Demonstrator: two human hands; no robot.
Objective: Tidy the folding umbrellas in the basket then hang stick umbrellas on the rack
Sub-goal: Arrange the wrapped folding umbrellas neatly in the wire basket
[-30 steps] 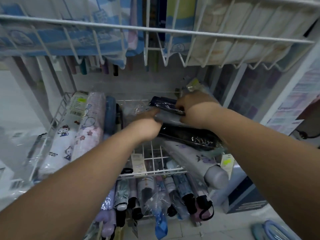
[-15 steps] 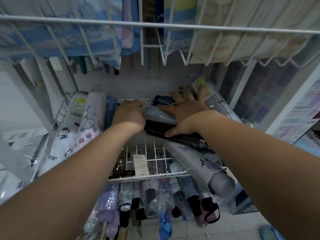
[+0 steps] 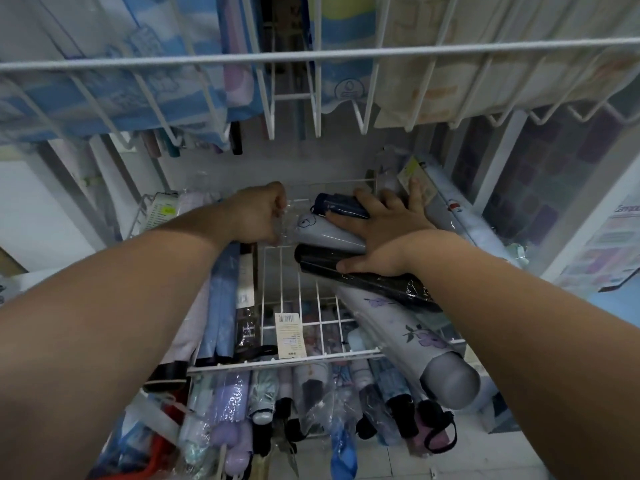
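Three folding umbrellas in glossy clear sleeves lie side by side in the white wire basket [image 3: 287, 363]: a navy umbrella [image 3: 341, 206], a pale grey umbrella [image 3: 325, 232] and a black umbrella [image 3: 363, 277]. The right hand [image 3: 384, 233] rests on all three, fingers [image 3: 393, 202] spread flat. The left hand [image 3: 254, 213] is curled just beside the grey umbrella's rounded end; whether it grips anything I cannot tell.

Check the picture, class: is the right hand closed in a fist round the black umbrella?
No: the right hand lies flat, fingers spread, over the navy umbrella, grey umbrella and black umbrella.
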